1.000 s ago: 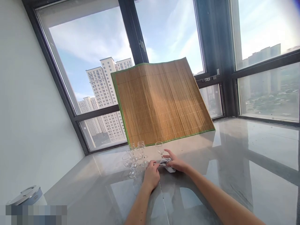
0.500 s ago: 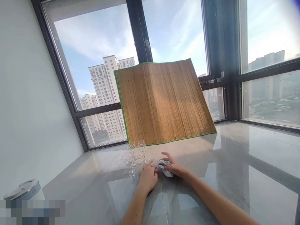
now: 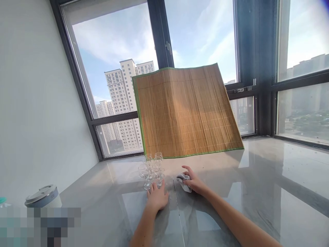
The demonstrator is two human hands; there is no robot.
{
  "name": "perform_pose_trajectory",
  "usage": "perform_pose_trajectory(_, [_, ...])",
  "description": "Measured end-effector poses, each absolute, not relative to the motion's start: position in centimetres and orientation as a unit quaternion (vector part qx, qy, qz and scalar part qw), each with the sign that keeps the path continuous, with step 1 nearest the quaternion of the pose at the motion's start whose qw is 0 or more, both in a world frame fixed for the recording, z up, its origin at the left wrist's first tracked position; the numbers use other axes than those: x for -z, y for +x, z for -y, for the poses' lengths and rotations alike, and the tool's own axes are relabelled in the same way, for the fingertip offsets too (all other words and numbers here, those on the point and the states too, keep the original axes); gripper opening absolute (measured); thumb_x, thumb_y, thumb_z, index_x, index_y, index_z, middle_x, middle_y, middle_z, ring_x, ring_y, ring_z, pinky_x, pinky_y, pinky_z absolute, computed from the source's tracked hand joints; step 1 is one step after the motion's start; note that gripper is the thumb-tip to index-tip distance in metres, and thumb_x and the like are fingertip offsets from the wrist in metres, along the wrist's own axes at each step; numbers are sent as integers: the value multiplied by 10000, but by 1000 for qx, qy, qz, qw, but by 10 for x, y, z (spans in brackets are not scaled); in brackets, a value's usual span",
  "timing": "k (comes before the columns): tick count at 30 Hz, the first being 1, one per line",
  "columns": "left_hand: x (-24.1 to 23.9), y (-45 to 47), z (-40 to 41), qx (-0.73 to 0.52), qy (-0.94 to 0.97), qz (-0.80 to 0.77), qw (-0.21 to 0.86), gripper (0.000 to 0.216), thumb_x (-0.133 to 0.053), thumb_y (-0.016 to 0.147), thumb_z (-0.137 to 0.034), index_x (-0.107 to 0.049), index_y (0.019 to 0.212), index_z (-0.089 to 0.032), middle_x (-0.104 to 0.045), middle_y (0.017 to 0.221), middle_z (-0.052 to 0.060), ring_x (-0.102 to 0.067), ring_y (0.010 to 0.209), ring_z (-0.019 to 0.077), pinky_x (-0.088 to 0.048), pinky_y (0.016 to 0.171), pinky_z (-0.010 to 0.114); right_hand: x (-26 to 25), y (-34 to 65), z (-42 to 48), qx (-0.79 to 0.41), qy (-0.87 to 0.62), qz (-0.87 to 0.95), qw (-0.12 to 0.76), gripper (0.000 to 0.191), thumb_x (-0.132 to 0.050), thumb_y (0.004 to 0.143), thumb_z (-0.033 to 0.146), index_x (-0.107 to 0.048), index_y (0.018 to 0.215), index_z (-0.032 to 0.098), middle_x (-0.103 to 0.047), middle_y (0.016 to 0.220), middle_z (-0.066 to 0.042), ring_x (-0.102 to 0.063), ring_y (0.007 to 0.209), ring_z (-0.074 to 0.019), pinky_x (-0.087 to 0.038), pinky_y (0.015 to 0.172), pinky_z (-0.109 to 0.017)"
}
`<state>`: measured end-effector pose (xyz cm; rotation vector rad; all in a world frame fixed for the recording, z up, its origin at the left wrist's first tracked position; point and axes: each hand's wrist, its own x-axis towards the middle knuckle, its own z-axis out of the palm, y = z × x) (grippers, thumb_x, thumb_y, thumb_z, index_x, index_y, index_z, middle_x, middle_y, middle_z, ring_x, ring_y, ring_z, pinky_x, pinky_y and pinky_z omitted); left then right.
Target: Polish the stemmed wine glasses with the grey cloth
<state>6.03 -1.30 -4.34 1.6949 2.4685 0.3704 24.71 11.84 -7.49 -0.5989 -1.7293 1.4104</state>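
Several clear stemmed glasses (image 3: 144,171) stand upright in a tight cluster on the glossy grey stone surface (image 3: 216,212). At the near side of the cluster is my left hand (image 3: 157,198), palm down with its fingers apart. Its fingertips reach the feet of the nearest glasses; whether they touch one, I cannot tell. To the right, my right hand (image 3: 194,183) grips a crumpled grey-white cloth (image 3: 183,181) just above or on the surface, its index finger stretched out. The glasses overlap one another, so some stems are hidden.
A bamboo mat (image 3: 187,113) with green edging leans against the window (image 3: 115,51) behind the glasses. At the lower left are a lidded cup (image 3: 43,197) and a teal-capped bottle (image 3: 3,200). A white wall (image 3: 31,85) bounds the left side.
My left hand has moved left, from beside the cloth to the front of the cluster, and its fingers have spread. The rightmost glass now sits closer in among the others. My right hand still holds the cloth.
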Motion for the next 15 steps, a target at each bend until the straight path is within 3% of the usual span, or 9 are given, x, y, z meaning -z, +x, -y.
perform_pose_trajectory(2, [33, 71, 21, -107, 558, -822, 35, 583, -549, 817, -433, -521, 1379, -277, -513, 1418, 163, -365, 1367, 402, -245, 1091, 581, 75, 247, -121, -538, -245, 694, 411, 713, -591, 632, 214, -330, 1295, 260, -619, 968, -15, -598, 792, -169, -446, 725, -292])
perform_pose_trajectory(4, [21, 83, 26, -91, 556, -826, 5, 420, -489, 851, -424, -677, 1168, -222, -630, 1241, 184, -515, 1213, 388, -373, 987, 526, 77, 247, -125, -505, -267, 706, 419, 692, -578, 644, 196, -342, 1291, 258, -613, 952, -10, -598, 789, -169, -443, 734, -294])
perform_pose_trajectory(8, [7, 102, 28, -107, 606, -788, 3, 404, -358, 913, -343, -727, 850, -191, -707, 935, 139, -638, 893, 263, -439, 772, 354, 79, 247, -133, -388, -349, 737, 429, 649, -568, 680, 161, -378, 1291, 271, -615, 1001, -15, -593, 779, -167, -420, 742, -293])
perform_pose_trajectory(11, [12, 110, 24, -113, 703, -700, 53, 407, -370, 923, -358, -688, 723, -198, -667, 727, 58, -569, 671, 159, -372, 650, 271, 76, 250, -132, -301, -411, 759, 405, 642, -558, 726, 148, -373, 1331, 259, -633, 1067, -46, -602, 826, -183, -388, 729, -285])
perform_pose_trajectory(15, [25, 110, 16, -131, 718, -679, 79, 360, -420, 888, -315, -619, 625, -173, -553, 593, 6, -409, 548, 106, -247, 549, 259, 70, 259, -128, -193, -479, 785, 342, 656, -539, 776, 145, -343, 1395, 239, -662, 1086, -89, -617, 848, -214, -332, 652, -268])
